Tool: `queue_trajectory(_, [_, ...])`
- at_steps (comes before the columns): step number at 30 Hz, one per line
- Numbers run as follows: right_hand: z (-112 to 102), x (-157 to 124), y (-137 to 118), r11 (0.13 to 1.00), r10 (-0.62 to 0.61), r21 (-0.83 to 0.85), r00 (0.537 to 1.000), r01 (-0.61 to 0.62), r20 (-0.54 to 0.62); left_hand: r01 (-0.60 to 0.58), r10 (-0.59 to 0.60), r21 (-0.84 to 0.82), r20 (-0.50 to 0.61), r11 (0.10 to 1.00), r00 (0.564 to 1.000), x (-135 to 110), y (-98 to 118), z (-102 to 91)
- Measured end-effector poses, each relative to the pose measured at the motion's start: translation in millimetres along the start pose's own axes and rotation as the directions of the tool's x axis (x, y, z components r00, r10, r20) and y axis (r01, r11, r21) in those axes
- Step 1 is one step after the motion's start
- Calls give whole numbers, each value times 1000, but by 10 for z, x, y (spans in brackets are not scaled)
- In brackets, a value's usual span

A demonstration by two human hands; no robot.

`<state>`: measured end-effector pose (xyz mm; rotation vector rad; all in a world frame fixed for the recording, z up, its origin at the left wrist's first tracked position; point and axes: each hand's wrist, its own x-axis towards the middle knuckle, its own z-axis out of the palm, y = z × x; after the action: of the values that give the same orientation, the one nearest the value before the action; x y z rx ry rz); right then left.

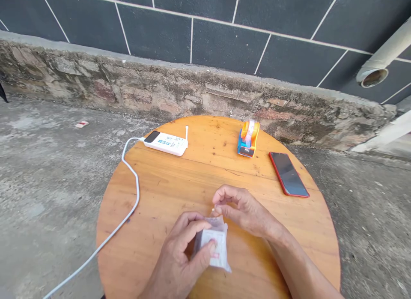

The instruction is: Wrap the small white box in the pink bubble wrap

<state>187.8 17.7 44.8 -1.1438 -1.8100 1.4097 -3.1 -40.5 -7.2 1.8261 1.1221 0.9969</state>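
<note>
My left hand grips a small clear plastic packet with white contents, thumb and fingers closed on its left side, just above the round wooden table. My right hand is pinched at the packet's top edge, fingertips pressed together on the plastic or on a tiny white bit there. Both hands sit near the table's front middle.
On the table's far side lie a white power bank with a white cable trailing off the left edge, an orange-and-blue tape dispenser, and a red-edged phone at right. Concrete floor surrounds the table; a stone ledge and dark tiled wall stand behind.
</note>
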Motion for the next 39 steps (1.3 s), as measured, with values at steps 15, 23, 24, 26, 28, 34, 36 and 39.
queue_trajectory(15, [71,-112,-226,980,-15,-200,1000,20,26,23,-23,-2,-79,1000,997,5,62,46])
queue_trajectory(23, [141,-173,-118,954,-142,-282,983,104,-119,1,0,8,-105,1000,994,-5,35,65])
queue_trajectory(24, [135,-166,-100,952,-160,-283,979,119,-125,12,-13,-4,-104,1000,994,-4,36,62])
queue_trajectory(26, [122,-153,-74,952,-176,-276,976,136,-126,40,-43,-41,-88,998,995,0,44,52])
queue_trajectory(28, [113,-145,-56,954,-175,-267,977,138,-120,67,-72,-73,-67,995,995,8,53,41])
queue_trajectory(34, [124,-129,23,984,-131,-143,979,109,-154,46,-50,-60,-67,997,996,35,66,30])
queue_trajectory(36, [126,-122,54,989,-113,-111,979,95,-170,17,-21,-54,-67,998,998,45,64,30])
queue_trajectory(39, [129,-114,83,990,-117,-104,977,99,-181,-9,7,-40,-54,999,999,55,58,28])
